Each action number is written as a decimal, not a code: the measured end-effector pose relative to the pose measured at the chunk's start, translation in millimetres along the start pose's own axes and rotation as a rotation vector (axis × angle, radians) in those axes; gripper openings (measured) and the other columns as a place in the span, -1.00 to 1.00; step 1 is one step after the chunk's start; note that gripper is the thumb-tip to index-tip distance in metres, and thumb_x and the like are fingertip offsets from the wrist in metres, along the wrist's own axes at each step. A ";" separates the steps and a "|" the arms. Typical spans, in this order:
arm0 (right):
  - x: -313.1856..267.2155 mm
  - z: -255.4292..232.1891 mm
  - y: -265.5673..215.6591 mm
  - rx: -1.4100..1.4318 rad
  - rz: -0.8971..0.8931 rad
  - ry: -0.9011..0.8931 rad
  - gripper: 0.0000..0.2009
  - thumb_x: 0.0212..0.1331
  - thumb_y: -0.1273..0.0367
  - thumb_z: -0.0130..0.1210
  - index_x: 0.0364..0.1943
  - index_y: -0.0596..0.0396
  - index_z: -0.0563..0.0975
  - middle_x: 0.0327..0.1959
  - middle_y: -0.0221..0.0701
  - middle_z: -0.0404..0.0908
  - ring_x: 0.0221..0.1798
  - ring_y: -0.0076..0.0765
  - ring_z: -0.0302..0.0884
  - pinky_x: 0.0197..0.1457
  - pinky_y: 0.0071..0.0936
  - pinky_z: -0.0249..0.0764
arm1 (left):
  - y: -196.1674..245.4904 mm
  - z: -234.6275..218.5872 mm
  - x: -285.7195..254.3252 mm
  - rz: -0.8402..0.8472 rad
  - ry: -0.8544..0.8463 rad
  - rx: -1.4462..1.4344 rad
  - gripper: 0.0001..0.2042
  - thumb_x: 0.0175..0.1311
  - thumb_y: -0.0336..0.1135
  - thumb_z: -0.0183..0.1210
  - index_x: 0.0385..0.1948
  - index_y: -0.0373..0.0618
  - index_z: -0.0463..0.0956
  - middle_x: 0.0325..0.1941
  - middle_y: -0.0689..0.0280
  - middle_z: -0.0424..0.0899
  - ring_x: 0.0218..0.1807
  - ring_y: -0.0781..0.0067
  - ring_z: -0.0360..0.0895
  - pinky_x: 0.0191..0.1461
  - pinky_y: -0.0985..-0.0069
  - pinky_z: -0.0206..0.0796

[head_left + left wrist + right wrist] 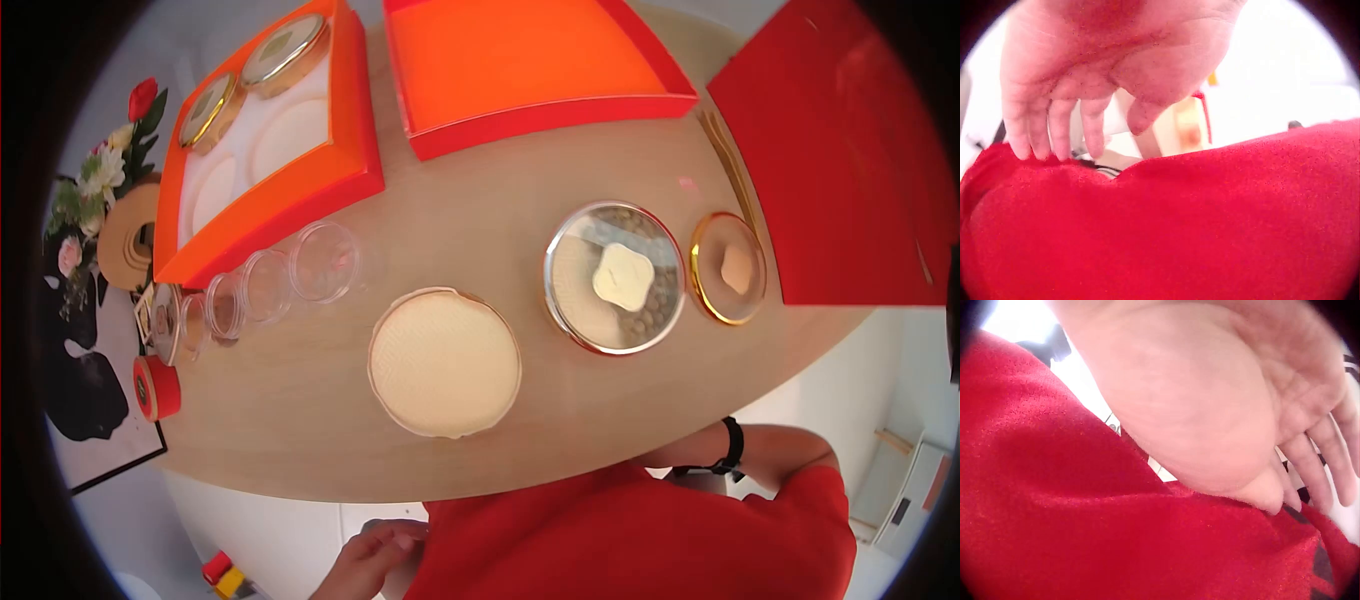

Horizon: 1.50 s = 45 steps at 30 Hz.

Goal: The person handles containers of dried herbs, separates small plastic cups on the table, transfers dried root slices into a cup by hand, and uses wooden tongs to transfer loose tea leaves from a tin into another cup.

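Note:
My left hand (375,555) is below the table's front edge beside the red shirt (620,540). In the left wrist view that hand (1116,69) hangs with fingers loosely extended and nothing in them. Part of my right hand (690,448) shows at the table's edge, the rest hidden by the shirt. In the right wrist view the hand (1210,406) holds nothing, its fingers relaxed against or near red cloth. On the table lie a round cream disc (445,362), a silver-rimmed round case (590,310) with a pale scalloped piece (624,277) on it, and a smaller gold-rimmed case (712,275).
An orange box (370,150) with two gold-rimmed cases (285,52) stands at back left, an open orange tray (530,50) behind. Several clear round cups (325,262), a small red tin (157,388) and flowers (100,175) are left. A red panel (850,170) is right.

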State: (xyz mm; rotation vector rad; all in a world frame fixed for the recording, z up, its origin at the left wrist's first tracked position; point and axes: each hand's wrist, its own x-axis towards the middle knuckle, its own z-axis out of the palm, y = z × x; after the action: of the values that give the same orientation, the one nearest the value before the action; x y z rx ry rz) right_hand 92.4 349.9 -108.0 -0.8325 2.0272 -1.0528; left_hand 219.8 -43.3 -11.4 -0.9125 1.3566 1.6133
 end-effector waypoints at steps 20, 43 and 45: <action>-56.0 -87.9 -140.1 0.165 -0.173 0.342 -0.79 0.51 0.34 0.24 -0.06 0.24 0.71 -0.16 -0.27 0.81 -0.11 -0.26 0.74 0.07 -0.36 0.63 | 194.7 45.5 50.1 1.335 -0.035 0.551 -0.86 0.53 -0.36 0.30 -0.07 -0.24 0.69 -0.14 0.40 0.76 -0.08 0.65 0.64 0.07 0.56 0.47; 48.1 -119.0 -158.5 0.239 -0.213 0.768 -0.78 0.46 0.32 0.26 -0.24 0.23 0.69 -0.40 -0.58 0.67 -0.33 -0.69 0.51 -0.24 -0.52 0.50 | 282.5 38.1 -35.3 1.031 0.092 1.118 -0.81 0.56 -0.24 0.29 -0.22 -0.17 0.69 -0.35 0.52 0.65 -0.29 0.78 0.52 -0.25 0.66 0.38; 58.8 -70.0 -179.9 0.316 -0.270 0.492 -0.80 0.46 0.34 0.23 -0.19 0.22 0.72 -0.40 -0.48 0.72 -0.31 -0.56 0.61 -0.17 -0.46 0.56 | 295.2 36.0 -28.7 1.280 0.075 1.138 -0.74 0.55 -0.17 0.30 -0.23 -0.21 0.68 -0.37 0.50 0.66 -0.28 0.74 0.53 -0.21 0.63 0.39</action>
State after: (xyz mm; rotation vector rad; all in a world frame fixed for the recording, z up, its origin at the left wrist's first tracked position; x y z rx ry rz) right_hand 43.1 249.1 59.7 -0.7405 2.0840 -1.8243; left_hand -39.8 -36.3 136.3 0.7559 2.6840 1.1076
